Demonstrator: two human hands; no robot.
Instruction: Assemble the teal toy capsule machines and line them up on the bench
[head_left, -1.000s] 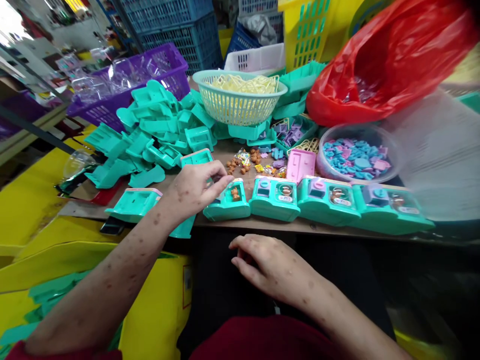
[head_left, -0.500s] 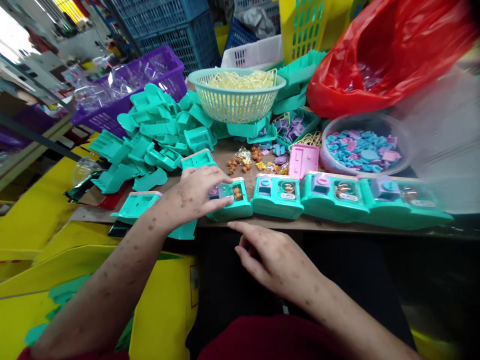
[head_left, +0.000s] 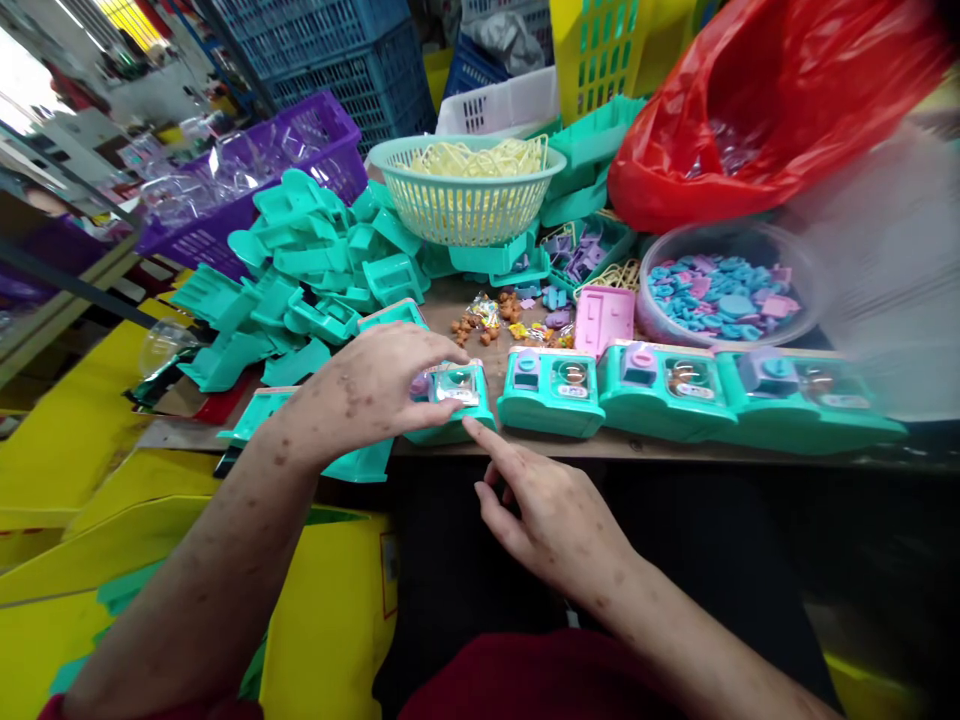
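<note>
**Clerk:** Item one, left hand (head_left: 360,385): fingers (head_left: 427,352) closed down over the top of a teal toy machine (head_left: 459,398), clamped on it from above. Location: front edge of the desk (head_left: 525,445), leftmost in the row.

**Checker:** Right hand?

**Clerk:** Right hand (head_left: 551,520): open, holding nothing, index fingertip (head_left: 471,425) touching the front lower corner of that same toy machine.

**Checker:** Row contents?

**Clerk:** Three more teal toy machines along the front edge: second (head_left: 551,390), third (head_left: 664,385), fourth (head_left: 802,395). Each looks assembled, with a purple or pink knob and a clear window. The held one appears nearly finished, I judge; it has its window and a label.

**Checker:** Stock remaining?

**Clerk:** Heap of empty teal shells (head_left: 300,270) toward the left rear corner, so plenty left. Behind the row: loose orange trinkets (head_left: 487,320), a pink panel (head_left: 604,318), a clear bowl of blue and pink small parts (head_left: 724,290). Further back: mesh basket of pale yellow pieces (head_left: 465,195), red plastic bag (head_left: 757,110), purple crate of clear domes (head_left: 247,165).
</note>
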